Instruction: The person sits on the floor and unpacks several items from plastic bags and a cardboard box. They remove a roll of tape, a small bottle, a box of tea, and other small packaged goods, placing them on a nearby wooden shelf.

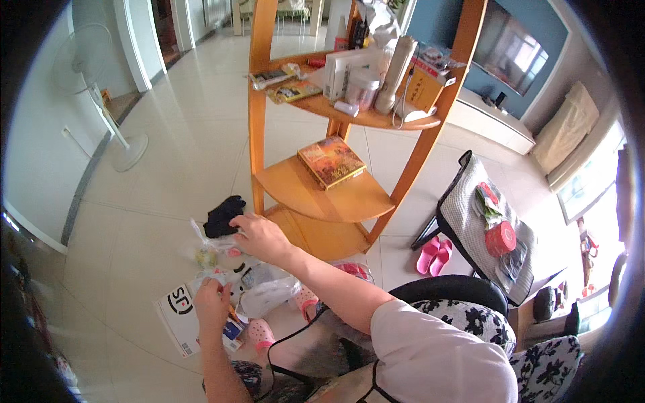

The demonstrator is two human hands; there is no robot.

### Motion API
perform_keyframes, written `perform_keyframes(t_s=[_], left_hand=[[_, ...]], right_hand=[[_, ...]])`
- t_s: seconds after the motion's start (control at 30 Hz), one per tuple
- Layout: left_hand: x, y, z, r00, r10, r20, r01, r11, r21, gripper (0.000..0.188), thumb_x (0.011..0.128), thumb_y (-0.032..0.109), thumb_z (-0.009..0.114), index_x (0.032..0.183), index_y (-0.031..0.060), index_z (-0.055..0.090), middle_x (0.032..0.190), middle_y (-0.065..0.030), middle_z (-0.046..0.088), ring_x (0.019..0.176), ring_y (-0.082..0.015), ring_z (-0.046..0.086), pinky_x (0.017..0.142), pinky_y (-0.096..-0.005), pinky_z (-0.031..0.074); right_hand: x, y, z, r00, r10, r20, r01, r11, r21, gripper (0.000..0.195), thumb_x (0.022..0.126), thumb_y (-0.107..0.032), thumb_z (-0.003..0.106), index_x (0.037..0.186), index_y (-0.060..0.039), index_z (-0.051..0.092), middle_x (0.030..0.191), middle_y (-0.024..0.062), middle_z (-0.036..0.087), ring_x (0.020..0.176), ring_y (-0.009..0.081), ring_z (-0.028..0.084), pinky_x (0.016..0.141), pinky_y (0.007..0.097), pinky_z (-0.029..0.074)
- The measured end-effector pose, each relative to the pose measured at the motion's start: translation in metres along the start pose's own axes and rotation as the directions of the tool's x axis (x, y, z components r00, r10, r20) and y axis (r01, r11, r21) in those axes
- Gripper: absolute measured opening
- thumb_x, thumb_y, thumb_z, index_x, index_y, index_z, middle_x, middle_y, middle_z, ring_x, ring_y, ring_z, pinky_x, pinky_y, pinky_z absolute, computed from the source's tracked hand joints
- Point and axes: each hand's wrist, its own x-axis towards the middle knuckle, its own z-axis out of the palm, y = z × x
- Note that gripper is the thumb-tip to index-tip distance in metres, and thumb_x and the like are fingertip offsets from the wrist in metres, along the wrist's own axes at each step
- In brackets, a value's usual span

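Note:
My right hand [262, 239] reaches forward over the floor, with thumb and fingertips at the edge of a bunched black cloth item [221, 217]. A clear plastic bag [205, 243] lies just below that cloth. Nearer to me, my left hand [212, 302] is bent over the pile, its fingertips close together beside crumpled plastic; whether they pinch it cannot be seen. A translucent white plastic bag [269, 294] lies to its right. Under and left of my left wrist is a flat white carton [174, 320] with printed lettering, and a blue-and-white packet [233, 330] sits to the right.
Ahead stands a wooden corner shelf [322, 186]. A boxed game or book [332, 161] lies on its middle board; a flashlight [395, 75] and packets crowd the upper one. At right are a mesh-covered stool [466, 201] with a red tin [500, 238], and pink slippers [434, 256]. A fan [123, 146] stands left.

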Motion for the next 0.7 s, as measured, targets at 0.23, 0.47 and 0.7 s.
perform_keyframes(t_s=[0.23,0.47,0.7], left_hand=[[0.039,0.046,0.018,0.925,0.227,-0.306,-0.288,0.942,-0.172,0.036,0.075,-0.009,0.056,0.109,0.0008,0.050,0.109,-0.0176,0.048,0.093,-0.0304,0.056,0.073,-0.0373,0.049],[0.066,0.151,0.005,0.857,0.176,-0.484,-0.427,0.769,-0.475,0.030,0.081,-0.005,0.058,0.109,0.0030,0.048,0.103,-0.0096,0.051,0.079,-0.0171,0.057,0.070,-0.0289,0.047],[0.115,0.339,-0.091,0.679,0.416,-0.605,-0.720,0.537,-0.439,0.039,0.086,0.005,0.061,0.122,0.0041,0.046,0.106,-0.0080,0.055,0.074,-0.0088,0.058,0.067,-0.0232,0.048]], right_hand=[[-0.041,-0.002,-0.069,0.988,0.099,-0.120,-0.079,0.984,0.159,0.023,0.078,-0.004,0.054,0.100,-0.0027,0.054,0.094,0.0181,0.057,0.087,0.0358,0.057,0.075,0.0400,0.047],[-0.122,-0.030,-0.188,0.985,0.165,-0.057,-0.152,0.971,0.185,0.032,0.079,0.005,0.048,0.109,-0.0022,0.054,0.095,0.0139,0.046,0.080,0.0250,0.055,0.072,0.0328,0.048],[-0.196,-0.037,-0.263,0.958,0.241,-0.156,-0.225,0.968,0.113,0.025,0.082,0.006,0.052,0.106,0.0010,0.056,0.101,0.0112,0.053,0.083,0.0172,0.059,0.071,0.0271,0.050]])
